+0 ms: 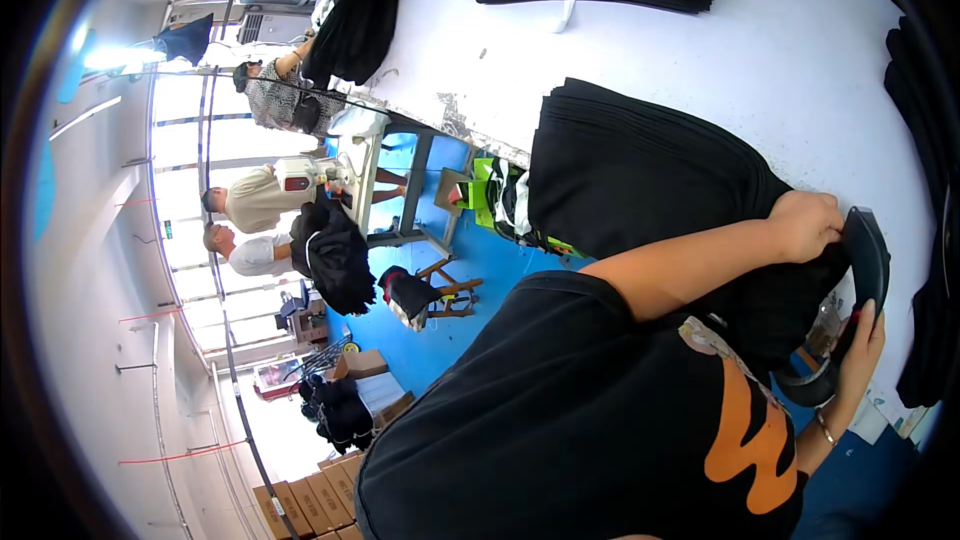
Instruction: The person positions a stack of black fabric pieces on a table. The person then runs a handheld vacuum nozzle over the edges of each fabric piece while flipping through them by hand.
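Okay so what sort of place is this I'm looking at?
Probably a garment workshop: thick, layered stacks of black cloth lie on a wide white table, and brown cardboard boxes stand in the background.

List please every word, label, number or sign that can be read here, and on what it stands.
No text reads clearly.
Cardboard boxes: print too small to read.
Black shirt: orange shape, perhaps a letter; unclear which.
Small green sign: too small.
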A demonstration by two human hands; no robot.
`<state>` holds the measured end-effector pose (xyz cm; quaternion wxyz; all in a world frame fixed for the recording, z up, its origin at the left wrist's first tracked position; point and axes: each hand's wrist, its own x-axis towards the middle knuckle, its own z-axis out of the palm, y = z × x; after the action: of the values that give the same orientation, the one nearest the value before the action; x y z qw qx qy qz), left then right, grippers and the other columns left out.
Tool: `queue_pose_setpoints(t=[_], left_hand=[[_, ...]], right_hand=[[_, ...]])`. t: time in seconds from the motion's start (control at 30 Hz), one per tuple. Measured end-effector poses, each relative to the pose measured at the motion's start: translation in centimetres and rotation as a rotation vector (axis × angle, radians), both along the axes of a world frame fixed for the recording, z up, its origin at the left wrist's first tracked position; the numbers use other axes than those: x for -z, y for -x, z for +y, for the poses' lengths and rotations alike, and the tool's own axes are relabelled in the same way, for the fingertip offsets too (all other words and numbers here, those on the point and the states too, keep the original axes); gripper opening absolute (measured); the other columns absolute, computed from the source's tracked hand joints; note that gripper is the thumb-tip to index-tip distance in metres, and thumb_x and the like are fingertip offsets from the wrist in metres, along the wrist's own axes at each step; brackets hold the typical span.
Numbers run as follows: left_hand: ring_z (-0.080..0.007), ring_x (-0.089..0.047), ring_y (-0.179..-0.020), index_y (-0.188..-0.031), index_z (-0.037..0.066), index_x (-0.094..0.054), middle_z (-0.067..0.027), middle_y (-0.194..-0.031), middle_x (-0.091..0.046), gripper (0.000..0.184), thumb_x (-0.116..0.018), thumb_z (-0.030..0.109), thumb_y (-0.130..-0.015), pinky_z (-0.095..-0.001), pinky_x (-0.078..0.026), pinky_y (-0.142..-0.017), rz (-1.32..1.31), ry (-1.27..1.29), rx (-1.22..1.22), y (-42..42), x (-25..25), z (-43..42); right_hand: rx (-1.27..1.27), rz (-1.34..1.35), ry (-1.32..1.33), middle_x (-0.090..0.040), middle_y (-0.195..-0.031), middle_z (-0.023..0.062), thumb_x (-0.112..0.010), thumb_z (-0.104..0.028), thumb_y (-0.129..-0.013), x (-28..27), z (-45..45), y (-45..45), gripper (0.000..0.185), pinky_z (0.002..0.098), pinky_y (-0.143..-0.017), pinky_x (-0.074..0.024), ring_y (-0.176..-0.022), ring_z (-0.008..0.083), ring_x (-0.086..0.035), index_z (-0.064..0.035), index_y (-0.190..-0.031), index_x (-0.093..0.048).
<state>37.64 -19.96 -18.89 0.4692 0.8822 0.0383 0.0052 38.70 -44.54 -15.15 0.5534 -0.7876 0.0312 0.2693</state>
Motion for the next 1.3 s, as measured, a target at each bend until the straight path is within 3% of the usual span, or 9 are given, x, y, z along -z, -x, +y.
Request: queue_pose_setpoints(t=[0.3, 0.47, 0.57, 0.73, 0.83, 0.9, 1.03, 1.23, 1.3], left_hand=[[-0.0346, -0.066, -0.095, -0.089, 0.011, -0.075, -0.0110, -0.099, -0.069, 0.023, -0.056, 0.000, -0.081, -0.0438, -0.053, -0.081, -0.077, 0.002, 0.048, -0.2, 0.6, 0.8], [-0.0382, -0.068, -0.094, -0.088, 0.007, -0.071, -0.0171, -0.097, -0.070, 0.012, -0.061, 0.007, -0.080, -0.0458, -0.056, -0.081, -0.039, -0.120, 0.031, 0.3, -1.2, 2.1], [-0.0321, -0.069, -0.093, -0.097, 0.014, -0.077, -0.0119, -0.097, -0.072, 0.013, -0.067, 0.020, -0.091, -0.0416, -0.057, -0.079, -0.112, -0.008, 0.076, 0.5, -0.2, 2.6], [-0.0285, -0.070, -0.088, -0.097, 0.003, -0.077, -0.0141, -0.094, -0.073, 0.017, -0.073, 0.018, -0.089, -0.0363, -0.054, -0.081, 0.128, 0.204, 0.007, -0.3, -0.3, 2.2], [-0.0192, -0.067, -0.075, -0.098, 0.003, -0.075, -0.0117, -0.088, -0.073, 0.018, -0.073, 0.019, -0.092, -0.0305, -0.053, -0.074, -0.088, 0.000, 0.289, 0.8, -5.1, 4.0], [-0.0240, -0.066, -0.071, -0.092, 0.004, -0.074, -0.0109, -0.089, -0.073, 0.020, -0.073, 0.023, -0.092, -0.0340, -0.053, -0.072, 0.246, -0.278, 0.447, 1.0, -6.3, 4.7], [-0.0294, -0.067, -0.073, -0.101, 0.006, -0.067, -0.0095, -0.082, -0.069, 0.026, -0.078, 0.024, -0.086, -0.0382, -0.053, -0.071, 0.070, -0.324, 0.167, 0.6, -3.0, 2.3], [-0.0363, -0.065, -0.095, -0.110, 0.012, -0.068, -0.0136, -0.105, -0.063, 0.035, -0.078, 0.024, -0.079, -0.0453, -0.055, -0.079, -0.099, -0.385, 0.151, 1.5, -1.9, 1.4], [-0.0346, -0.065, -0.091, -0.104, 0.011, -0.069, -0.0122, -0.098, -0.064, 0.029, -0.079, 0.021, -0.078, -0.0440, -0.054, -0.077, -0.159, -0.387, 0.137, 1.3, -2.3, 1.0]], right_hand=[[-0.130, -0.101, 0.113, -0.055, -0.079, 0.0037, -0.051, -0.038, -0.106, -1.0, -1.3, 2.5, 0.042, 0.0253, -0.054, -0.0391, -0.060, 0.0096, -0.048, 0.0017, -0.116, -0.062], [-0.080, -0.126, 0.205, -0.057, -0.075, 0.0016, -0.059, -0.032, -0.102, -3.8, 1.6, 3.1, 0.038, 0.0284, -0.054, -0.0397, -0.060, 0.0096, -0.048, 0.0011, -0.120, -0.064], [-0.141, -0.126, 0.246, -0.067, -0.083, 0.0118, -0.063, -0.032, -0.099, -4.6, 1.2, 5.4, 0.040, 0.0357, -0.071, -0.0495, -0.072, 0.0177, -0.059, 0.0031, -0.117, -0.066], [0.064, -0.032, 0.123, -0.062, -0.067, 0.0123, -0.062, -0.044, -0.099, -3.7, 3.9, 1.4, 0.050, 0.0374, -0.061, -0.0485, -0.060, 0.0230, -0.060, 0.0056, -0.101, -0.064], [-0.019, -0.213, 0.236, -0.065, -0.070, 0.0165, -0.063, -0.046, -0.097, -3.7, 1.5, 3.7, 0.050, 0.0375, -0.064, -0.0503, -0.064, 0.0268, -0.065, 0.0044, -0.103, -0.065], [-0.022, -0.119, 0.213, -0.066, -0.073, 0.0200, -0.064, -0.047, -0.096, -4.3, 0.2, 6.1, 0.052, 0.0372, -0.066, -0.0517, -0.066, 0.0307, -0.067, 0.0039, -0.103, -0.065], [-0.114, -0.202, 0.361, -0.067, -0.076, 0.0258, -0.062, -0.051, -0.096, -3.5, 2.3, 3.9, 0.058, 0.0426, -0.067, -0.0525, -0.074, 0.0398, -0.069, 0.0059, -0.106, -0.063], [-0.106, -0.256, 0.385, -0.065, -0.106, 0.0372, -0.060, -0.055, -0.094, -2.7, -0.2, 6.0, 0.065, 0.0521, -0.088, -0.0514, -0.103, 0.0502, -0.064, 0.0062, -0.118, -0.061], [-0.096, -0.174, 0.385, -0.067, -0.081, 0.0272, -0.065, -0.044, -0.095, -4.1, -0.6, 6.4, 0.048, 0.0478, -0.070, -0.0520, -0.080, 0.0464, -0.067, 0.0024, -0.107, -0.064]])
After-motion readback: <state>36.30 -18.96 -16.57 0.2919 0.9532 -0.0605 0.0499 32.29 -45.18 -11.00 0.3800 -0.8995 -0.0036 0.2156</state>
